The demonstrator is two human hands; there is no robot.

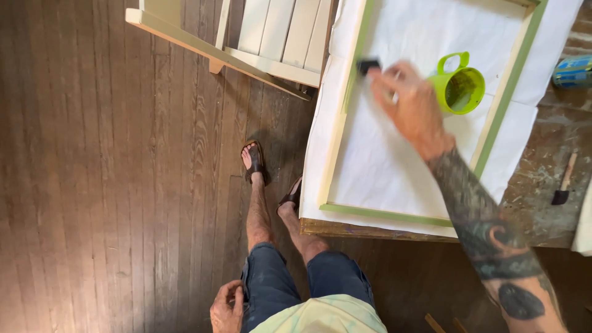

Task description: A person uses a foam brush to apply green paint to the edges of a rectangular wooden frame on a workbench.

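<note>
My right hand (408,102) reaches over the table and grips a foam brush (368,65), whose dark head touches the left rail of a wooden frame (331,160). The frame is partly painted green and lies on white paper (394,160). A green plastic cup (461,86) with a handle stands inside the frame, just right of my hand. My left hand (227,306) hangs low beside my thigh, fingers curled, with nothing seen in it.
A cream slatted wooden piece (271,37) stands on the dark plank floor left of the table. A second foam brush (564,182) lies on the stained tabletop at right. A blue can (572,69) sits at the far right edge.
</note>
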